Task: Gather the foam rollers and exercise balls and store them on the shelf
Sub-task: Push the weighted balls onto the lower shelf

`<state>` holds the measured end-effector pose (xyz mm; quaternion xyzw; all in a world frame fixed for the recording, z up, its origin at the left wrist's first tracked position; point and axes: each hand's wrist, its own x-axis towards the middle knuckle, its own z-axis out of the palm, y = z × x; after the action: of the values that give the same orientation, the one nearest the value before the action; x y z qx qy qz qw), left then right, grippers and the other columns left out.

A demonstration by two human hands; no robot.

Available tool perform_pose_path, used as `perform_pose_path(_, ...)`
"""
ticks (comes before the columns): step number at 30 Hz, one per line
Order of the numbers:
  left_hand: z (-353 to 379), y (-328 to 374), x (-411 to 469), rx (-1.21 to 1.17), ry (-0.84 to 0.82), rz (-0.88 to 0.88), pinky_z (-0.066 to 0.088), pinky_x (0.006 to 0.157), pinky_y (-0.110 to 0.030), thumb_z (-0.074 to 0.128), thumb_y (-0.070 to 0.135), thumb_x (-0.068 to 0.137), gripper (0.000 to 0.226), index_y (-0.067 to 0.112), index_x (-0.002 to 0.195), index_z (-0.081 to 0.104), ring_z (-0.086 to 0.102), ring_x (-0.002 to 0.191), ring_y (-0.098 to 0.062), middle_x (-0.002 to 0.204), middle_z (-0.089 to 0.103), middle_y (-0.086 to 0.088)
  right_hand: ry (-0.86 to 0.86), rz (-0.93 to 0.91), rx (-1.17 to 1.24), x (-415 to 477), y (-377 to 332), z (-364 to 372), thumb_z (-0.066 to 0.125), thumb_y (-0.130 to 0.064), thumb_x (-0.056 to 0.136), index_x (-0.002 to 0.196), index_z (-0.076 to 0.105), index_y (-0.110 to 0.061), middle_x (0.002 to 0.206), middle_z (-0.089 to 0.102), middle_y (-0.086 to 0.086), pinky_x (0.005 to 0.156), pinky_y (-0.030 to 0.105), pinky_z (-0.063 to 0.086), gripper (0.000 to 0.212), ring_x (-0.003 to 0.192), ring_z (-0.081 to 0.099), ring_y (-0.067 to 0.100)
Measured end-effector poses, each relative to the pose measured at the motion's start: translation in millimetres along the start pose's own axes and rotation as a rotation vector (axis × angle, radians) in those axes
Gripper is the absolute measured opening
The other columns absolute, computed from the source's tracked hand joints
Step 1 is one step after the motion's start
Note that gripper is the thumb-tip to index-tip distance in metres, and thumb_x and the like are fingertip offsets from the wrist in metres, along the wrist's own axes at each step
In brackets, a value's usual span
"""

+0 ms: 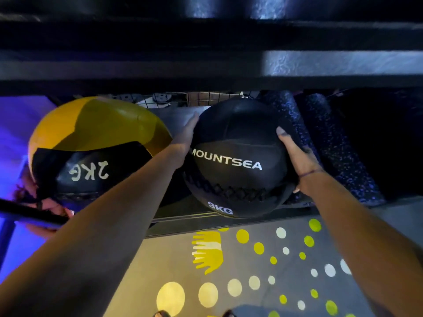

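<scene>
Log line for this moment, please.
left hand, right hand: holding black ball | shelf: yellow ball left, foam rollers right

Premises: a gym or fitness studio. Grounds: a low shelf (183, 216) holds a yellow-and-black ball (91, 138) marked 2KG and dark speckled foam rollers (338, 154) lying side by side. A black ball (235, 138) lettered MOUNTSEA and 3KG sits between them. Behind is a wire grid (206, 98), with what appear to be weight plates (161, 97) beyond it. The floor (251, 266) is printed with yellow and white dots and a yellow handprint (209, 250). Lighting is dim, with a violet cast at left.
</scene>
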<state>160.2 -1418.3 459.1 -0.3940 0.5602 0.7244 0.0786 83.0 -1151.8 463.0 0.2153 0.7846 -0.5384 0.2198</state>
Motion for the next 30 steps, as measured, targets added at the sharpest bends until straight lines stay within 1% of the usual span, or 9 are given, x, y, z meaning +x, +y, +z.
perform_pose_path(5, -2.5, -10.2, -3.4, 0.022, -0.087, 0.078, 0.051, 0.105, -0.044, 0.064, 0.087, 0.070, 0.084, 0.025, 0.128, 0.071, 0.073, 0.109, -0.026, 0.116, 0.078, -0.002, -0.025, -0.129, 0.052, 7.4, -2.6, 1.0, 0.076, -0.092, 0.034, 0.141, 0.052, -0.034, 0.131, 0.064, -0.004, 0.102, 0.046, 0.052, 0.124, 0.112, 0.066, 0.025)
perform_pose_path(7, -2.5, -14.5, -12.5, -0.001, 0.004, 0.144, 0.054, 0.095, -0.036, 0.070, 0.086, 0.066, 0.083, 0.028, 0.126, 0.069, 0.073, 0.106, -0.020, 0.110, 0.076, 0.007, -0.115, -0.205, 0.057, 5.3, -8.3, 1.6, 0.077, -0.088, 0.043, 0.136, 0.055, -0.033, 0.125, 0.067, -0.007, 0.100, 0.039, 0.053, 0.110, 0.109, 0.067, 0.018)
perform_pose_path(10, -4.5, -8.5, -23.9, 0.043, 0.229, 0.273, 0.046, 0.071, -0.019, 0.069, 0.071, 0.082, 0.051, 0.034, 0.117, 0.060, 0.064, 0.093, -0.006, 0.099, 0.065, 0.018, -0.133, -0.268, 0.157, 22.8, -20.7, 12.0, 0.081, -0.081, 0.053, 0.133, 0.060, -0.033, 0.126, 0.069, -0.008, 0.101, 0.039, 0.053, 0.096, 0.113, 0.069, 0.016)
perform_pose_path(12, -9.3, -1.3, -23.3, 0.120, 0.295, 0.332, 0.050, 0.080, -0.023, 0.072, 0.078, 0.073, 0.075, 0.029, 0.129, 0.061, 0.067, 0.105, -0.013, 0.114, 0.069, 0.013, -0.234, -0.294, 0.178, 72.5, -17.6, 20.0, 0.079, -0.075, 0.065, 0.134, 0.061, -0.029, 0.128, 0.070, -0.006, 0.102, 0.039, 0.052, 0.085, 0.117, 0.068, 0.016)
perform_pose_path(15, -5.6, -0.1, -22.3, 0.357, 0.364, 0.315, 0.045, 0.108, -0.041, 0.060, 0.091, 0.068, 0.111, 0.023, 0.153, 0.040, 0.056, 0.130, -0.029, 0.145, 0.057, -0.005, -0.309, -0.276, 0.123, 111.6, -4.1, 32.9, 0.067, -0.090, 0.061, 0.140, 0.057, -0.038, 0.139, 0.062, -0.014, 0.116, 0.045, 0.040, 0.095, 0.128, 0.059, 0.012)
perform_pose_path(17, 6.5, -0.8, -25.6, 0.491, 0.417, 0.217, 0.032, 0.118, -0.048, 0.046, 0.090, 0.079, 0.116, 0.017, 0.163, 0.015, 0.040, 0.142, -0.042, 0.158, 0.037, -0.018, -0.259, -0.275, 0.070, 104.7, -3.9, 39.9, 0.057, -0.095, 0.063, 0.146, 0.050, -0.037, 0.146, 0.055, -0.012, 0.119, 0.043, 0.034, 0.101, 0.135, 0.052, 0.013)
perform_pose_path(20, 9.5, 4.5, -23.3, 0.572, 0.387, 0.174, 0.035, 0.116, -0.048, 0.037, 0.093, 0.080, 0.120, 0.011, 0.163, 0.008, 0.042, 0.139, -0.045, 0.156, 0.038, -0.022, -0.160, -0.264, 0.012, 60.7, -31.0, 49.0, 0.061, -0.099, 0.051, 0.152, 0.042, -0.030, 0.145, 0.056, -0.010, 0.118, 0.037, 0.036, 0.124, 0.135, 0.052, 0.015)
perform_pose_path(23, -1.8, 6.3, -18.7, 0.551, 0.341, 0.169, 0.044, 0.110, -0.049, 0.035, 0.098, 0.074, 0.127, 0.013, 0.164, 0.006, 0.049, 0.134, -0.042, 0.155, 0.042, -0.019, -0.198, -0.365, -0.030, 53.4, -44.2, 58.0, 0.064, -0.097, 0.052, 0.153, 0.041, -0.028, 0.143, 0.058, -0.012, 0.115, 0.032, 0.040, 0.124, 0.130, 0.056, 0.011)
perform_pose_path(30, 3.5, -1.1, -22.5, 0.671, 0.367, 0.137, 0.045, 0.108, -0.049, 0.025, 0.094, 0.082, 0.127, -0.001, 0.161, -0.007, 0.049, 0.133, -0.041, 0.157, 0.038, -0.022, -0.106, -0.356, -0.095, 35.1, -50.7, 64.8, 0.054, -0.101, 0.050, 0.158, 0.029, -0.022, 0.155, 0.045, 0.003, 0.120, 0.037, 0.033, 0.137, 0.140, 0.046, 0.024)
